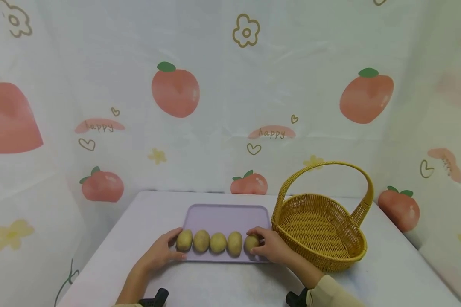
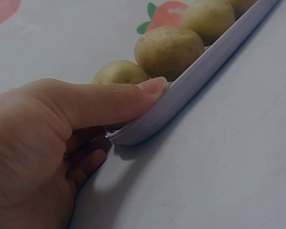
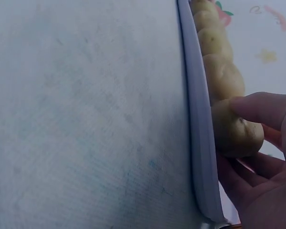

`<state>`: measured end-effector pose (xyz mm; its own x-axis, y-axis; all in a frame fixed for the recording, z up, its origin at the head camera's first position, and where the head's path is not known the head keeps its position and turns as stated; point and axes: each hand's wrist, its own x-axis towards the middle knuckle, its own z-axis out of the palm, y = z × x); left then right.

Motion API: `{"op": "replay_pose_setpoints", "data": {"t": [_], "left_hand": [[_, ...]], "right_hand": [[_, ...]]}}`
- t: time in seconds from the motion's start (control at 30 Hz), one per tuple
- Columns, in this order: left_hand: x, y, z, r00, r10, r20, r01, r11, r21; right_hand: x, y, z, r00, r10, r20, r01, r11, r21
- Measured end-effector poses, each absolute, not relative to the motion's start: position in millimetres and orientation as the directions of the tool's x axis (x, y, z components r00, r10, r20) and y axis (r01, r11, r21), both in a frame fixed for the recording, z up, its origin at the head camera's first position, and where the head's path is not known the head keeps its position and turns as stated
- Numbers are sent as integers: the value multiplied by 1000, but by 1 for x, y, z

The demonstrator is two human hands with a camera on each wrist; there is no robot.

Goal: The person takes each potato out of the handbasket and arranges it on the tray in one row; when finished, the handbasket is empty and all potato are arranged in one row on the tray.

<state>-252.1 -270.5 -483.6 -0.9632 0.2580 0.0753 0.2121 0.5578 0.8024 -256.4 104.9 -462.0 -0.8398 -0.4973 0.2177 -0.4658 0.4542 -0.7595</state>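
Observation:
Five oval potatoes stand side by side along the front of a pale purple tray. My left hand curves its fingers and thumb round the leftmost potato. In the left wrist view its thumb lies across the tray's front rim, partly hiding that potato, while other fingers curl outside the tray corner. With my right hand I grip the rightmost potato. The right wrist view shows the thumb on that potato's upper surface and the fingers behind and under it.
Just right of the tray stands a yellow wicker basket with a tall arched handle, close beside my right forearm. A white cloth covers the table. Behind it hangs a white backdrop printed with peaches, flowers and hearts.

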Motion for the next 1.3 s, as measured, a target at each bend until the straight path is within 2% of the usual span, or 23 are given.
{"op": "replay_pose_setpoints", "data": {"t": [0.4, 0.73, 0.87, 0.93, 1.13, 1.3], "left_hand": [[-251, -270, -483, -967, 249, 60, 193, 552, 811], [-250, -268, -485, -966, 248, 65, 196, 552, 810], [-249, -268, -484, -968, 242, 71, 199, 560, 804], [-249, -269, -484, -968, 240, 71, 198, 564, 802], [-250, -270, -483, -965, 251, 69, 205, 567, 798], [-250, -270, -483, -963, 258, 76, 216, 569, 794]], "right_hand": [[-255, 104, -469, -869, -429, 245, -447, 471, -761], [-252, 106, -476, -876, -419, 236, -416, 414, -810], [-250, 103, -476, -889, -387, 246, -415, 450, -791], [-249, 102, -476, -893, -367, 260, -423, 489, -763], [-245, 97, -475, -895, -333, 295, -445, 702, -556], [-245, 93, -470, -896, -318, 310, -435, 764, -476]]}}
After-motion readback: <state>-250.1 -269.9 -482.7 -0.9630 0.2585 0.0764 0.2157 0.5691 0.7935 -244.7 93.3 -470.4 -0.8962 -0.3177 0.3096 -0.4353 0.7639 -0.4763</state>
